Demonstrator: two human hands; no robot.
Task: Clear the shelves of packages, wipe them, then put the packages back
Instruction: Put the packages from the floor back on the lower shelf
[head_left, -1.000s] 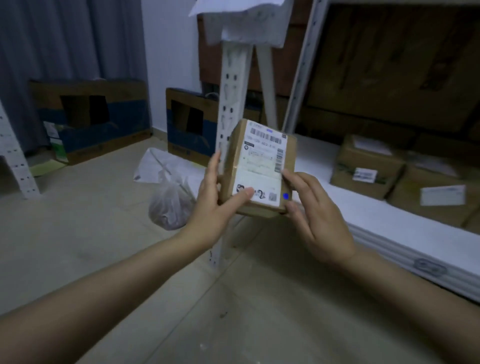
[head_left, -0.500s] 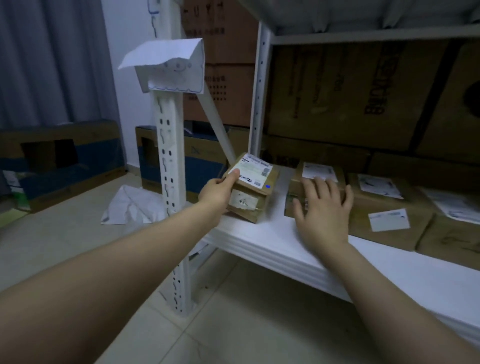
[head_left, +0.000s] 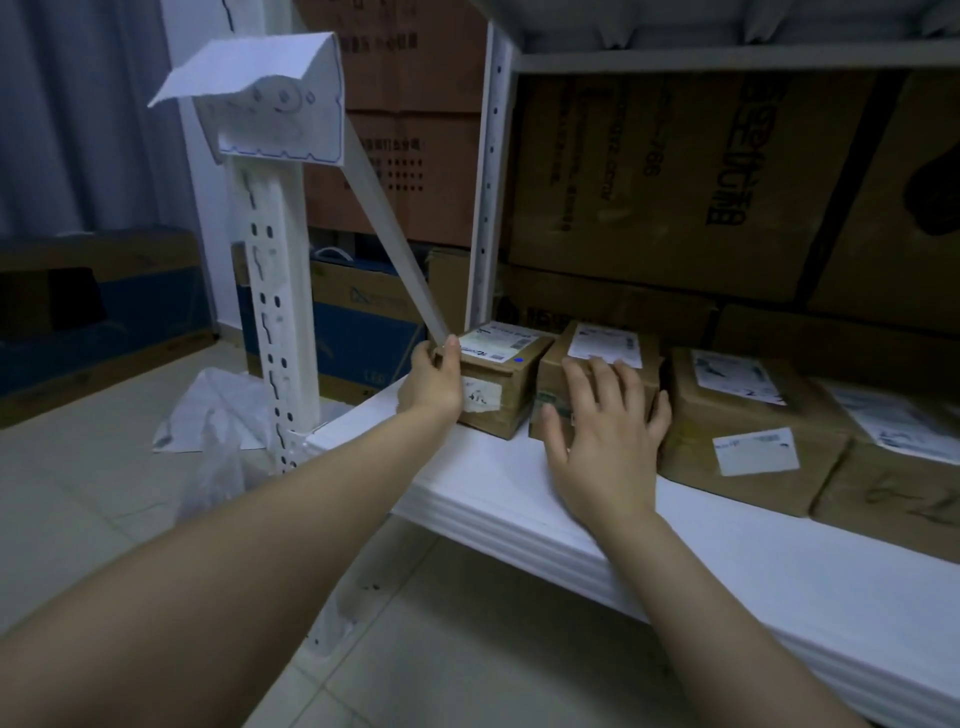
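Shelf (head_left: 519, 483), the white board running from frame centre to lower right, is bare along the front w/ a row of pkgs along the back. 1 s ago the view was mostly floor and the front post (head_left: 275, 322). Now it faces the bay square-on, w/ big cartons (head_left: 675, 182) stacked behind at upper right.

The row, right to left: fourth pkg (head_left: 909, 467) at the right edge, third pkg (head_left: 737, 415) beside it, next pkg (head_left: 597, 353) at centre, and now small pkg (head_left: 506, 384) at the left end, below the rear upright (head_left: 485, 208). That's the change. 1 s ago small pkg was up in the air in both hands, label to camera. Half a sec ago it was tipped on the board. Now it sits flat, label up, just beside next pkg; touching or not, can't tell.

L hand (head_left: 431, 384), left of centre, has its fingers wrapped round small pkg's left end and the thumb on its top edge, so it hasn't let go. R hand (head_left: 602, 436) has come off small pkg and lies spread, nearly straight, over the top and front of next pkg, gripping nothing.

My read: this is the put-back stage, and this pkg is as good as placed. What's left here is prob. to release L, maybe nudge it flush w/ its neighbour. Whether more pkgs wait off-frame, can't tell.
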